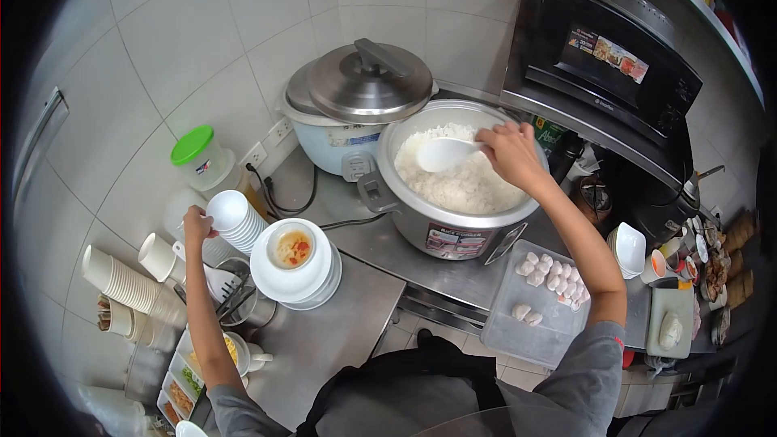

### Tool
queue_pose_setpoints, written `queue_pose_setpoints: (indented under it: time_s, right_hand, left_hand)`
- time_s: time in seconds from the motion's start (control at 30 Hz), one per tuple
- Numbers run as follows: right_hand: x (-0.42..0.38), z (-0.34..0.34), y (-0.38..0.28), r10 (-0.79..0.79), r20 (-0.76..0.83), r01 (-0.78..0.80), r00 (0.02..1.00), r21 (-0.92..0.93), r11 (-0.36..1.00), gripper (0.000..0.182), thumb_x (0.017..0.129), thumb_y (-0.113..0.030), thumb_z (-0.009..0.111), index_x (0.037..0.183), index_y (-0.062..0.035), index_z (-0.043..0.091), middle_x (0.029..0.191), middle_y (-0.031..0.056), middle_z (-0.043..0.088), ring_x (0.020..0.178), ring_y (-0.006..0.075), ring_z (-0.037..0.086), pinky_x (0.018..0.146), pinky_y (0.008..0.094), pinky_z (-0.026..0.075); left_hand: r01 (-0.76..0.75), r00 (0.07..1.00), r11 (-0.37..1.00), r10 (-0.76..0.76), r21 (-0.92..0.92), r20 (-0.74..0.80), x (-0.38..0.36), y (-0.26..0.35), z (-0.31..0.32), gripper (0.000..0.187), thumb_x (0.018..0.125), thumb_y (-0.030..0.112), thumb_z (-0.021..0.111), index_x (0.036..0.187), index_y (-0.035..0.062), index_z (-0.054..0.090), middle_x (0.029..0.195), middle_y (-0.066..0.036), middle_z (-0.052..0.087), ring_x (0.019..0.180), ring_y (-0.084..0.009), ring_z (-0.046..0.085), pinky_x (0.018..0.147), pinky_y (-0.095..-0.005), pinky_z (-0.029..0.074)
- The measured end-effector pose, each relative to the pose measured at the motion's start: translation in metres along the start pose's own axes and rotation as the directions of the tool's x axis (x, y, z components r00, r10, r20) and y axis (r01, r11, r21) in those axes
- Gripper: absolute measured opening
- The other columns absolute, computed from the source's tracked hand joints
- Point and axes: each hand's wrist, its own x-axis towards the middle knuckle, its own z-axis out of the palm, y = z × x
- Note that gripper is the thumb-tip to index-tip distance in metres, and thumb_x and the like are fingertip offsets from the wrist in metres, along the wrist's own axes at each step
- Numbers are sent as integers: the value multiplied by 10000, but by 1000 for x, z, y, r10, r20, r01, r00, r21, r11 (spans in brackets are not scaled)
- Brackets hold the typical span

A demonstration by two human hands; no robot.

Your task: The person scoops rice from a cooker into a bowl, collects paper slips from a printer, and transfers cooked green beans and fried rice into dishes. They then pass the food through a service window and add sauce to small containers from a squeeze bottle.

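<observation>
My right hand [511, 154] is closed round the handle of a white rice paddle [443, 154]. The paddle is over the white rice [461, 190] inside a large open rice cooker [453, 236]. On the left, my left hand [197, 223] pinches the rim of the end white bowl [228, 210] of a nested, tilted stack. Beside that stack, a small bowl with orange-red sauce [291, 249] rests on a pile of white plates [312, 295].
A second rice cooker [332, 146] with a steel lid stands behind. Pale wrapped pieces lie in a clear tray [506, 332] at right. Paper cups [121, 279], a utensil holder [243, 311] and a tray of toppings [180, 388] are at left. A black microwave [603, 85] sits upper right.
</observation>
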Motion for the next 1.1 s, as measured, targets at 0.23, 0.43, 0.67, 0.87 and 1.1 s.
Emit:
queue_pose_setpoints:
  time_s: [0.23, 0.43, 0.67, 0.87, 1.1]
  right_hand:
    - [-35, 31, 20, -64, -10, 60, 998, -196, 979, 59, 739, -156, 637, 784, -123, 658, 735, 41, 582, 870, 210, 511, 853, 450, 309]
    - [-37, 32, 16, -165, 198, 168, 966, -2, 986, 87, 748, -177, 640, 812, -128, 673, 719, 48, 601, 872, 212, 513, 874, 445, 285]
    - [-20, 44, 57, 23, 655, -184, 755, 178, 967, 223, 788, -336, 605, 875, -148, 687, 799, 51, 654, 858, 191, 583, 879, 386, 245]
    - [-4, 33, 77, 104, 669, -369, 736, 267, 890, 290, 788, -376, 598, 863, -111, 688, 704, 43, 643, 659, 150, 608, 761, 329, 367]
    - [27, -10, 84, 167, 463, -368, 871, 387, 846, 247, 792, -309, 607, 842, -80, 685, 645, 61, 620, 600, 162, 596, 582, 324, 455]
  left_hand:
    - [-7, 1000, 868, 5, -496, -4, -20, 44, -25, 353, 754, -28, 528, 1095, -68, 449, 811, -204, 609, 599, -270, 647, 504, -286, 567]
    - [125, 957, 334, 209, -934, 202, -77, 137, 17, 526, 763, -33, 522, 1244, -83, 316, 1115, -245, 507, 926, -324, 609, 719, -269, 562]
    - [627, 745, -278, 488, -728, 455, -132, 192, 93, 630, 783, 40, 499, 1336, -26, 203, 1333, -286, 271, 1222, -478, 313, 900, -444, 490]
    - [694, 660, -209, 567, -689, 492, -168, 231, 141, 755, 854, 639, 321, 1385, 112, 211, 1402, -174, 273, 1260, -396, 315, 990, -564, 335]
    - [732, 569, -50, 593, -680, 570, -188, 286, 192, 629, 884, 467, 478, 1344, 101, 253, 1353, -141, 334, 1248, -326, 351, 982, -526, 368]
